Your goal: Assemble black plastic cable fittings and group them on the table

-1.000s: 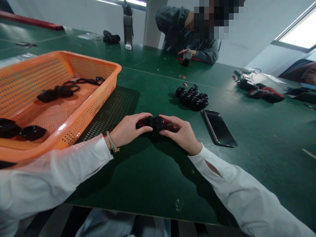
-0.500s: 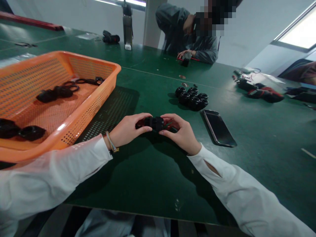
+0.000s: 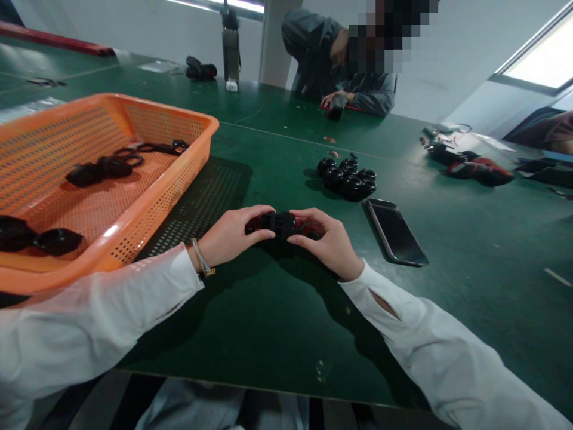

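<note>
Between my two hands, just above the green table (image 3: 268, 334), is a black ribbed cylindrical part (image 3: 284, 225), held roughly level. My left hand (image 3: 237, 234) is closed on its left end, thumb below and fingers above. On the right end, the thumb and fingers of my right hand (image 3: 326, 237) are closed in the same way. Part of the piece is hidden inside my hands. Beyond my right hand stands a cluster of several black ring-shaped parts (image 3: 347, 178). A smartphone (image 3: 396, 233) lies to the right of them.
An orange perforated basket (image 3: 203, 128) stands at the left with several black parts in it. Across the table a person in a grey sleeve (image 3: 308, 42) works on a small item. A red and black object (image 3: 481, 170) lies at the far right.
Both hands keep their grip on the black part, and nearly everything stays in place. The greenish strip seen by my right fingers earlier hardly shows now.
</note>
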